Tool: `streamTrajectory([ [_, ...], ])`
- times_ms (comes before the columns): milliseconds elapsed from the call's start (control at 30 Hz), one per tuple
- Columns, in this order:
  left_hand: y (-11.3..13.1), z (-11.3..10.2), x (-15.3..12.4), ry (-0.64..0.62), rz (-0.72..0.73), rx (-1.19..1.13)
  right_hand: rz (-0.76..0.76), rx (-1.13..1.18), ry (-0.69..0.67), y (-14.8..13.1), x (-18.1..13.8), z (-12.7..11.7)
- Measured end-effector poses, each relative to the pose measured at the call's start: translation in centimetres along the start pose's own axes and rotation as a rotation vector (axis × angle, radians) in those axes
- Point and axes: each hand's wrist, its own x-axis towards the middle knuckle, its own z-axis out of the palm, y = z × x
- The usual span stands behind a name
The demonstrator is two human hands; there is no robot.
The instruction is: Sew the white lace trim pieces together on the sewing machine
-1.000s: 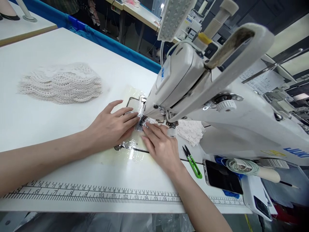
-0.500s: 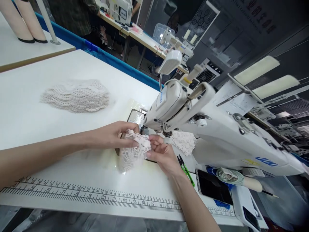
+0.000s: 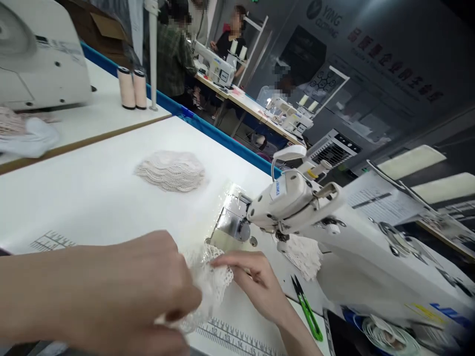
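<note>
A white lace piece [image 3: 210,282] is held up close to the camera, above the near edge of the white table [image 3: 92,198]. My left hand [image 3: 148,287] is closed around its left side, large and blurred in the foreground. My right hand [image 3: 256,287] pinches its right edge with fingers curled. A white sewing machine [image 3: 297,202] stands just behind and to the right, its needle plate [image 3: 232,225] bare. More lace [image 3: 302,254] lies bunched under the machine's arm.
A stack of lace pieces [image 3: 171,170] lies at mid-table. Green thread snips [image 3: 306,309] and a phone [image 3: 343,336] rest right of my hands. Two thread cones [image 3: 132,88] and another machine [image 3: 40,54] stand on the far left table. People work at the back.
My hands have lifted the lace off the needle plate and drawn it toward me. My view has risen, showing more of the room.
</note>
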Motion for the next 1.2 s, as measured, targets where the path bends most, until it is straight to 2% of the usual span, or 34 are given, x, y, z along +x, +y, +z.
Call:
streamTrajectory([
  [67, -1.4, -0.5, -0.4, 0.17, -0.166, -0.136, -0.099, -0.022, -0.055, -1.0, 0.9, 0.8],
  [100, -2.5, -0.8, -0.3, 0.241, -0.205, -0.215, -0.137, -0.035, -0.06, -1.4, 1.4, 1.3],
  [133, -3.7, -1.0, -0.1, 0.197, -0.226, -0.311, -0.166, -0.053, -0.048, -1.8, 2.0, 1.7],
  [233, -7.0, -1.6, -0.2, -0.078, -0.289, -0.613, -0.207, -0.068, 0.036, -2.4, 3.7, 2.4],
  [300, -8.7, -1.8, -1.1, -0.131, -0.329, -0.802, -0.21, -0.004, 0.081, -2.4, 4.8, 2.5],
  [367, -10.2, -2.4, -2.3, -0.015, -0.385, -0.937, -0.21, 0.062, 0.122, -2.3, 6.3, 2.3],
  [433, -11.8, -3.7, -3.0, 0.198, -0.445, -0.961, -0.191, 0.093, 0.192, -2.1, 8.3, 2.2],
  [533, -14.9, -6.4, -2.1, 0.58, -0.565, -0.689, -0.113, 0.112, 0.311, -1.9, 12.5, 2.0],
  [633, -18.5, -8.9, 0.7, 0.697, -0.627, -0.516, -0.01, 0.122, 0.382, -1.1, 17.1, 1.8],
  [733, -21.6, -9.8, 3.2, 0.671, -0.682, -0.33, 0.144, 0.205, 0.368, 0.3, 20.4, 1.6],
  [900, -24.0, -8.3, 4.3, 0.628, -0.75, -0.014, 0.255, 0.22, 0.312, 2.5, 22.0, 1.4],
  [1067, -24.0, -7.6, 3.9, 0.566, -0.755, 0.213, 0.33, 0.19, 0.291, 3.4, 21.7, 1.4],
  [1133, -23.2, -7.9, 3.8, 0.552, -0.724, 0.285, 0.346, 0.181, 0.311, 3.6, 20.4, 1.6],
  [1200, -22.2, -8.1, 3.6, 0.548, -0.674, 0.337, 0.339, 0.162, 0.329, 3.6, 17.5, 1.8],
])
